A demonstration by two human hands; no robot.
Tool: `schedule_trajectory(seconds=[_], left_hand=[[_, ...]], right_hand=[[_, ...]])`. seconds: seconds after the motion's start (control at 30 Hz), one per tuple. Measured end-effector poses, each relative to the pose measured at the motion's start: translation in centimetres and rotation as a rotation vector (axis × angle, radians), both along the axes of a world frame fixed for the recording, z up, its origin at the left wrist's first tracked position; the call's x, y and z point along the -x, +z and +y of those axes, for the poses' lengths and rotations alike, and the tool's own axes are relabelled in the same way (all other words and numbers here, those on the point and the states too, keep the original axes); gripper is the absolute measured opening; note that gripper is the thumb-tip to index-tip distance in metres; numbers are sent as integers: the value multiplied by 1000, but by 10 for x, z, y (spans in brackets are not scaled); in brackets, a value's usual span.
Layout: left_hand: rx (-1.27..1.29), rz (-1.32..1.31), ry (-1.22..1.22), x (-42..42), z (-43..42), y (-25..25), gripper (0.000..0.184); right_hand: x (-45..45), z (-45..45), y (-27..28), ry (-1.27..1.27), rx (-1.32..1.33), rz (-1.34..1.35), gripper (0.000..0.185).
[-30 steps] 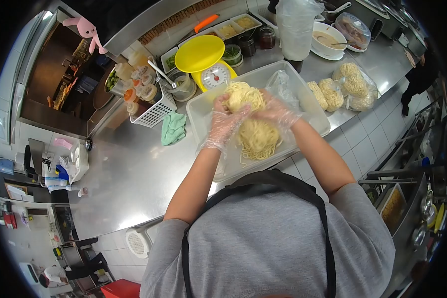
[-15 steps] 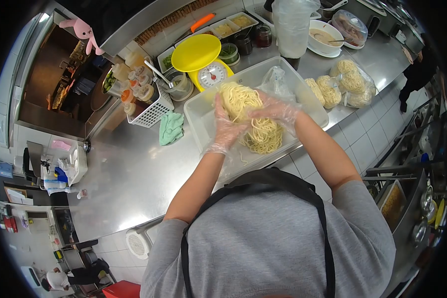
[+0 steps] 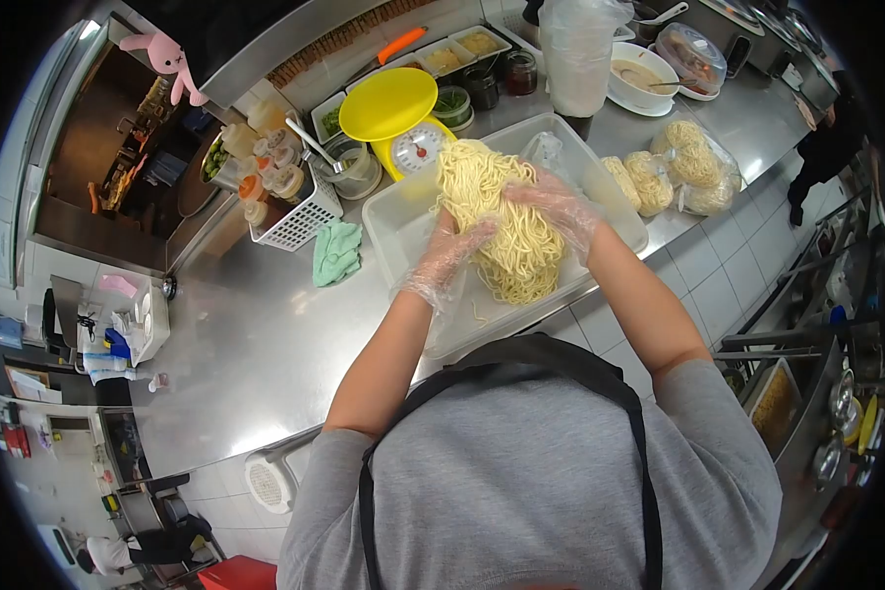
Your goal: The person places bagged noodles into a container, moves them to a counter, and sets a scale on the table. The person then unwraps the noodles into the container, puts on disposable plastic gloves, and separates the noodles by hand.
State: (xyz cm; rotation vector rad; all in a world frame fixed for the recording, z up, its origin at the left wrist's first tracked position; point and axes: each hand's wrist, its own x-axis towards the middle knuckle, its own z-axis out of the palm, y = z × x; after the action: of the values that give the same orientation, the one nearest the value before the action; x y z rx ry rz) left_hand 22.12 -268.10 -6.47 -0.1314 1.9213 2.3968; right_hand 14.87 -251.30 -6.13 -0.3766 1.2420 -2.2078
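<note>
Both hands wear clear plastic gloves and hold a loose mass of yellow noodles (image 3: 484, 187) above a translucent plastic tub (image 3: 403, 320). My left hand (image 3: 447, 251) grips the lower left side of the mass, its fingers partly hidden by strands. On the right side, my right hand (image 3: 559, 208) has its fingers curled into the strands. More noodles (image 3: 521, 270) lie in the tub below, touching the held ones. A clear plastic bag (image 3: 544, 150) lies in the tub behind my right hand.
A yellow scale (image 3: 391, 105) stands behind the tub, with a white basket of bottles (image 3: 300, 224) and a green cloth (image 3: 337, 254) to the left. Bagged noodles (image 3: 698, 167) and a white bowl (image 3: 645, 75) are on the right. A person in dark clothes (image 3: 824, 147) stands far right.
The held noodles have spread into a longer, looser mass that hangs down over the noodles in the tub. My hands have moved slightly apart around it.
</note>
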Motion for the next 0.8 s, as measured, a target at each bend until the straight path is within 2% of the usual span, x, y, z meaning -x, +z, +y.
schedule_trajectory(seconds=[0.1,0.17,0.2,0.27,0.3,0.37,0.4,0.47,0.53,0.57,0.73,0.8], left_hand=[[-70,-38,-22,-3,2,8,69],[-162,-53,100,5,-3,0,63],[-162,-52,99,4,-3,2,63],[-271,-51,250,2,-3,4,59],[-272,-51,248,3,-3,4,59],[-294,-25,312,4,-6,2,58],[-295,-26,317,3,-6,-1,58],[-97,90,208,5,-7,-6,60],[-65,121,137,0,-4,0,62],[-34,152,66,-1,-3,2,63],[48,174,96,-2,-4,-3,73],[93,170,108,-2,-7,-1,75]], right_hand=[[-1,-5,0,-14,-28,-83,67],[4,-14,-5,-75,-355,249,69],[2,-16,-8,-76,-356,250,69],[-6,-20,-14,-124,-367,604,80],[-12,-20,-12,-126,-368,604,80],[-23,-22,-8,-103,-858,1017,99],[-22,-28,-12,-138,-744,976,106],[-16,-24,-15,-133,-707,906,105],[-14,-21,-14,-129,-672,832,104],[-10,-18,-18,-138,-702,821,99],[-4,-14,-22,-139,-717,841,87],[-5,-13,-23,-127,-641,947,71]])
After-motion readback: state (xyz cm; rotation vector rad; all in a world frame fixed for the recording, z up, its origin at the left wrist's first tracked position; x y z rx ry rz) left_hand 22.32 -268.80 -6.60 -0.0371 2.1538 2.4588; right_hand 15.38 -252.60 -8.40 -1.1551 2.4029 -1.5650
